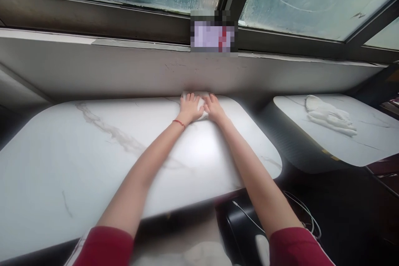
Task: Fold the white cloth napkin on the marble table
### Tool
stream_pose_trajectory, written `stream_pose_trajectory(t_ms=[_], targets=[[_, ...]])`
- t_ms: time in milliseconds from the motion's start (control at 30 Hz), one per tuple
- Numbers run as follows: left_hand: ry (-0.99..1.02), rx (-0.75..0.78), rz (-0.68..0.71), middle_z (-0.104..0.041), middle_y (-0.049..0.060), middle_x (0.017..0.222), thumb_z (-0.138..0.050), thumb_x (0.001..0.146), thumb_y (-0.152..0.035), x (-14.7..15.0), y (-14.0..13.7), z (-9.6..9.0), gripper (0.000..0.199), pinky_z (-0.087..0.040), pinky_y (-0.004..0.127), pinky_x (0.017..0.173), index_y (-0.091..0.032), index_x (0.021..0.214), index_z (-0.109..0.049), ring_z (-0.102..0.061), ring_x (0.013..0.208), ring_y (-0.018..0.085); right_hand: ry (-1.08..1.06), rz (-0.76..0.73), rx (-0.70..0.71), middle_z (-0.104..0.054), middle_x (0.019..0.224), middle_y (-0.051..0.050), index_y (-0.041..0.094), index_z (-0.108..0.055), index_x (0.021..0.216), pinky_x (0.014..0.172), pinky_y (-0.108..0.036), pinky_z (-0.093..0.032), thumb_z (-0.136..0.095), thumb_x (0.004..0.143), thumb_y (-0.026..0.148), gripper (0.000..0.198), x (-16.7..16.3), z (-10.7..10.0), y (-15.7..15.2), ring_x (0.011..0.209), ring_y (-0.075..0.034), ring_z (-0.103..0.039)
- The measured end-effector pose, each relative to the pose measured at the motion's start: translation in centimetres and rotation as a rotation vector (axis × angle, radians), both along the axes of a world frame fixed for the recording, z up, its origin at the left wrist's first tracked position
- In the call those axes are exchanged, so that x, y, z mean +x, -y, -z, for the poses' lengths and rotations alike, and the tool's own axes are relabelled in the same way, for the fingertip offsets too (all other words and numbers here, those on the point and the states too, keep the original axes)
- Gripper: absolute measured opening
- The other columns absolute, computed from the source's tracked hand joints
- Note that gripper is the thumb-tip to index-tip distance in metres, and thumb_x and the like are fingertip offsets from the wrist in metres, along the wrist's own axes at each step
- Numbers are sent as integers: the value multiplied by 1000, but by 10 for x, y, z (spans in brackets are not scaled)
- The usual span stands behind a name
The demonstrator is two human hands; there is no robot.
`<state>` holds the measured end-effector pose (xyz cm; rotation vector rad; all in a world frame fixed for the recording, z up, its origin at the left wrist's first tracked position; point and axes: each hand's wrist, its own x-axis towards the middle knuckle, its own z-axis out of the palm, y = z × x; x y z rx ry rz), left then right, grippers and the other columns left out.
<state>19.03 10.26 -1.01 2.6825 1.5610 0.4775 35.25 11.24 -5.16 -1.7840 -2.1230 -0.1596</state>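
A folded white cloth (201, 103) lies at the far edge of a white marble-patterned table (102, 166), close to the wall. My left hand (190, 108) grips its left part, fingers spread over the top and the thumb toward the middle. A thin red bracelet circles that wrist. My right hand (214, 108) holds the right part of the same cloth, its fingers bent over it. The two hands are side by side, thumbs close together. Both arms reach straight out over the tabletop. Much of the cloth is hidden under my hands.
A second marble-patterned table (377, 141) stands to the right, with a crumpled white cloth (330, 116) on it. A gap separates the tables. Behind runs a low wall (124, 70) beneath windows (299, 0). A white cable (247, 216) and a black case-like object (238, 232) are below the near edge.
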Motion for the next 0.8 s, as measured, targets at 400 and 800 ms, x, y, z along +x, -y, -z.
stream_pose_trajectory(t_ms=[400, 800], targets=[[-127, -6, 89, -33, 21, 160, -34, 98, -44, -39, 90, -2, 65, -29, 56, 114, -11, 153, -37, -33, 144, 35, 38, -98, 40, -38, 153, -23, 7, -38, 148, 116, -68, -24, -32, 97, 29, 56, -27, 11, 106, 147, -41, -25], [-369, 146, 154, -44, 30, 150, -33, 96, -37, -120, 237, -4, 66, -25, 69, 113, 2, 149, -42, -43, 138, 46, 232, -56, -36, -20, 162, -28, 12, -31, 157, 110, -65, -33, -47, 93, 29, 69, -131, -26, 281, 148, -52, -19]])
